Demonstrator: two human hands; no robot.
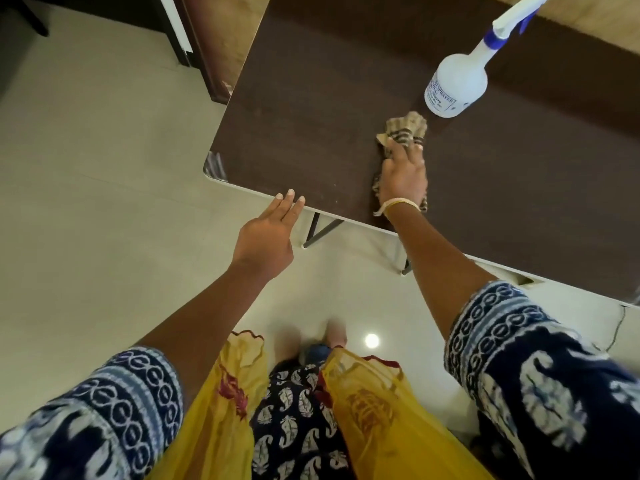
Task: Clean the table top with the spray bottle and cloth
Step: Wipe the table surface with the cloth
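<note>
Our right hand (403, 174) has a flat, straight-fingered grip pressing the cloth (405, 128) onto the worktop (311, 126), just in front of the spray bottle (457, 83). Our left hand (268, 237) rests released, fingertips at the worktop's near edge. The cloth looks soft and crumpled, so we judge broad palm pressure handles it best.

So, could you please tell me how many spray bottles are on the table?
1. The spray bottle stands upright on the dark table, just beyond the cloth under the right hand. The table's right end is out of view.
</note>
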